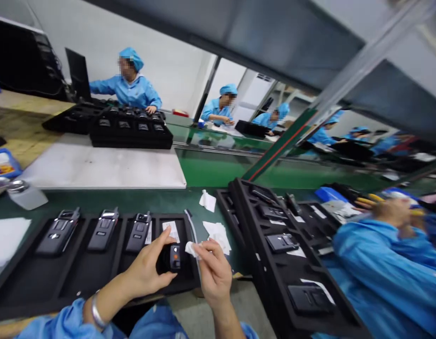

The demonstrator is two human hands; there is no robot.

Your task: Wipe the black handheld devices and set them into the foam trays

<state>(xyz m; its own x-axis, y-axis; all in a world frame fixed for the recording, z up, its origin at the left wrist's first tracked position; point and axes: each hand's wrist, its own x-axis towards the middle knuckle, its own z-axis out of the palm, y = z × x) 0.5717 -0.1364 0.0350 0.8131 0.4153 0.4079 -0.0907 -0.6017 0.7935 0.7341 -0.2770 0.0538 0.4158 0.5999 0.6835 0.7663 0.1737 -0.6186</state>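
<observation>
My left hand (150,266) is wrapped round a black handheld device (175,257) whose end, with an orange button, faces me. Just to its right, my right hand (215,269) pinches a small white wipe (191,248) between thumb and fingers, close to the device but apart from it. Beneath both hands lies a black foam tray (76,278). Three upright-lying devices rest in its compartments: one at the left (59,233), one in the middle (103,230), one nearer my hand (138,233). A white slip (171,231) lies in the compartment behind my left hand.
Crumpled white wipes (218,235) lie right of the tray. Stacked foam trays (274,292) with devices stand at the right, beside a co-worker's blue sleeve (376,254). A white bottle (27,195) is at the left. Across the green bench, people work behind another foam tray (131,139).
</observation>
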